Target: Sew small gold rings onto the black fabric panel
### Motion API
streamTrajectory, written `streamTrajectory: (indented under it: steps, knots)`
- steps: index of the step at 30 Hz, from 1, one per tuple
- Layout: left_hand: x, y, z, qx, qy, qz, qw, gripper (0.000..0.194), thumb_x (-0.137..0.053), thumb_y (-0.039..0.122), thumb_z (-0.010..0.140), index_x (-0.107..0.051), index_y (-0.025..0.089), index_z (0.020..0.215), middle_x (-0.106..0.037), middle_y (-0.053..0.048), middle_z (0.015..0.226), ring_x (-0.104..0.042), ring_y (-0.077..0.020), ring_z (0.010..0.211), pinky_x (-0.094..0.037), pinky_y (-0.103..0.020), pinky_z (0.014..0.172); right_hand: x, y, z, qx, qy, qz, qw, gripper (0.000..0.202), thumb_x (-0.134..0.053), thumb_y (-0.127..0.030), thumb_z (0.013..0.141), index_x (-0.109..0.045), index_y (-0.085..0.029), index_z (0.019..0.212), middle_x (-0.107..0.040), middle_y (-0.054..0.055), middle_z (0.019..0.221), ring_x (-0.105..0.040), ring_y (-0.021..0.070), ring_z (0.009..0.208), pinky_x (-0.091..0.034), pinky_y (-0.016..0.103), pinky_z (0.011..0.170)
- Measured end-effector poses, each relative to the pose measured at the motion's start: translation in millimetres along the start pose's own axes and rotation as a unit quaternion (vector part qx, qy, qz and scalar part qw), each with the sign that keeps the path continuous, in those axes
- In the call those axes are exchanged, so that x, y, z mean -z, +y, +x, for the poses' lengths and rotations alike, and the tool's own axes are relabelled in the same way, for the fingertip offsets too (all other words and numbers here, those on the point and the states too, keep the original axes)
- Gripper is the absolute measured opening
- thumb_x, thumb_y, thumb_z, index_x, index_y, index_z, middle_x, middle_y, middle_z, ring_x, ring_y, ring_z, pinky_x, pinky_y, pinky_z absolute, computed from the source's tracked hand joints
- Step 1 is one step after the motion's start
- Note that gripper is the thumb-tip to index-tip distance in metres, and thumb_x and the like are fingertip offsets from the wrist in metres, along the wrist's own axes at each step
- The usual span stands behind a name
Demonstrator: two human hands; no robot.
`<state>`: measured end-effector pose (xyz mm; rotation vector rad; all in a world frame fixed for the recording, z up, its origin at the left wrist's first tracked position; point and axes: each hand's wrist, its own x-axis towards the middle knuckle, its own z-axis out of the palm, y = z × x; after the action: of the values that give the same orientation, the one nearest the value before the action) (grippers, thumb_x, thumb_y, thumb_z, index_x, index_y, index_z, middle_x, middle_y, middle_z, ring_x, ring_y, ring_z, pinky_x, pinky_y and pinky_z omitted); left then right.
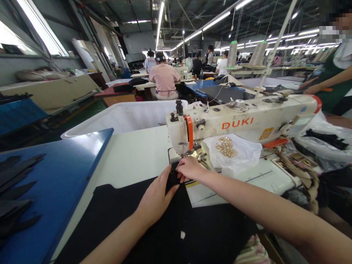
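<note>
A large black fabric piece [115,212] covers the near side of the white sewing table and hangs toward me. My left hand [155,196] rests on it, thumb and fingers gripping the fabric on either side of a narrow black tab. A small gold-coloured ring [172,171] sits at that tab. My right hand [189,168] pinches the tab's right edge just beside the ring, its fingertips partly hidden. Both hands are directly in front of the needle area of a white sewing machine [211,123]. A small white scrap [183,234] lies on the black fabric.
Gold metal rings [226,146] are heaped on white paper [247,154] beside the machine. Dark cut pieces [16,183] lie on a blue board [68,183] at left. A white bin [123,113] stands behind the table. A co-worker [338,73] stands at right; others sit ahead.
</note>
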<state>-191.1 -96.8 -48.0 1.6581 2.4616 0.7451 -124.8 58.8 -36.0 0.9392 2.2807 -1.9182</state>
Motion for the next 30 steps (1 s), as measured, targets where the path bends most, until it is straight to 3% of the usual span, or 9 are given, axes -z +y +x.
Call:
streamTrajectory:
  steps: [3, 6, 12, 22, 26, 30]
  knots:
    - [1.6, -2.4, 13.0, -0.025, 0.042, -0.001, 0.999, 0.027, -0.040, 0.031, 0.089, -0.056, 0.020, 0.108, -0.059, -0.009, 0.116, -0.058, -0.0234, 0.106, -0.047, -0.038, 0.094, 0.3, -1.8, 0.8, -0.009, -0.015, 0.000, 1.000, 0.018, -0.050, -0.004, 0.068, -0.056, -0.015, 0.055, -0.062, 0.001, 0.049, -0.058, 0.0127, 0.038, -0.045, 0.019, 0.035]
    - [-0.1, -3.8, 24.3, -0.086, 0.077, 0.001, 0.993, 0.021, -0.040, 0.024, 0.087, -0.061, 0.019, 0.090, -0.063, -0.008, 0.095, -0.060, -0.0218, 0.091, -0.049, -0.035, 0.085, 0.8, -2.1, 2.5, -0.018, -0.023, -0.002, 1.000, 0.017, -0.050, -0.004, 0.067, -0.056, -0.015, 0.055, -0.060, 0.000, 0.047, -0.058, 0.0129, 0.038, -0.045, 0.019, 0.034]
    - [-4.1, -2.9, 28.4, -0.123, 0.123, -0.017, 0.985, 0.016, -0.044, 0.019, 0.086, -0.060, 0.019, 0.082, -0.062, -0.006, 0.083, -0.059, -0.0190, 0.079, -0.049, -0.032, 0.077, 2.2, -0.2, 4.8, -0.025, -0.028, 0.005, 0.999, 0.017, -0.050, -0.005, 0.068, -0.055, -0.014, 0.056, -0.059, 0.000, 0.047, -0.058, 0.0118, 0.039, -0.044, 0.017, 0.034]
    - [-8.0, -5.1, 33.4, -0.165, 0.121, 0.030, 0.978, 0.018, -0.044, 0.014, 0.085, -0.057, 0.018, 0.074, -0.062, -0.006, 0.080, -0.058, -0.0184, 0.077, -0.050, -0.031, 0.072, 1.8, -4.2, 2.0, -0.026, -0.019, -0.027, 0.999, 0.016, -0.049, -0.011, 0.077, -0.055, -0.013, 0.063, -0.062, 0.001, 0.055, -0.059, 0.0097, 0.040, -0.043, 0.015, 0.035]
    - [-11.5, -8.4, 36.5, -0.178, 0.128, 0.053, 0.974, 0.017, -0.044, 0.012, 0.085, -0.056, 0.016, 0.075, -0.062, -0.006, 0.079, -0.057, -0.0189, 0.077, -0.051, -0.032, 0.072, 7.9, 0.2, -4.0, 0.014, 0.002, -0.081, 0.997, 0.017, -0.046, -0.016, 0.084, -0.060, -0.012, 0.076, -0.065, 0.003, 0.063, -0.062, 0.0116, 0.048, -0.048, 0.020, 0.045]
    - [-12.7, -10.4, 37.0, -0.168, 0.121, 0.056, 0.977, 0.014, -0.045, 0.012, 0.086, -0.057, 0.016, 0.079, -0.061, -0.006, 0.081, -0.057, -0.0191, 0.080, -0.051, -0.034, 0.075, 15.9, 12.4, -25.0, 0.123, 0.071, -0.178, 0.974, 0.017, -0.047, -0.017, 0.086, -0.064, -0.016, 0.090, -0.066, 0.007, 0.089, -0.063, 0.0183, 0.085, -0.049, 0.031, 0.079]
